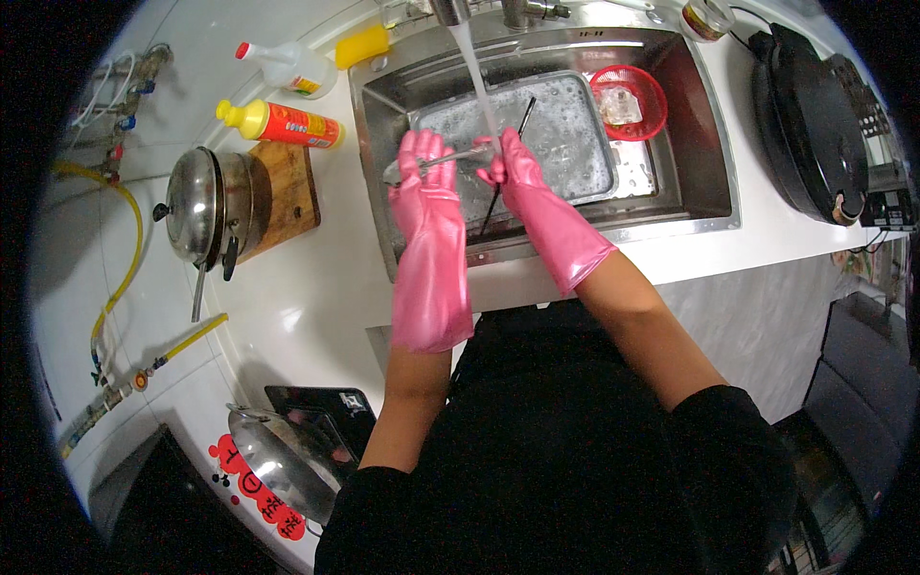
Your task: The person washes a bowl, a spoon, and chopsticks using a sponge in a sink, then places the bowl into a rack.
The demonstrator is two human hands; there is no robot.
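Note:
Both my hands wear pink rubber gloves over the stainless-steel sink (701,144). A slim metal utensil, apparently a spoon (454,157), is held between them; its exact form is blurred. My left hand (425,180) supports its wider left end across the fingers. My right hand (519,172) grips the other end beneath the stream of water (471,68) from the faucet (451,11). Under the hands, a rectangular metal tray (611,169) holds sudsy water. A thin black stick (528,115) lies slanted across it, partly hidden behind my right hand.
Right of the tray sits a red plastic basket (658,104) with a pale item inside. Along the left counter are a yellow sponge (361,47), a white bottle (298,68), a yellow-red bottle (287,123), a lidded steel pot (194,205) and a wooden board (295,190). A black appliance (805,129) stands right.

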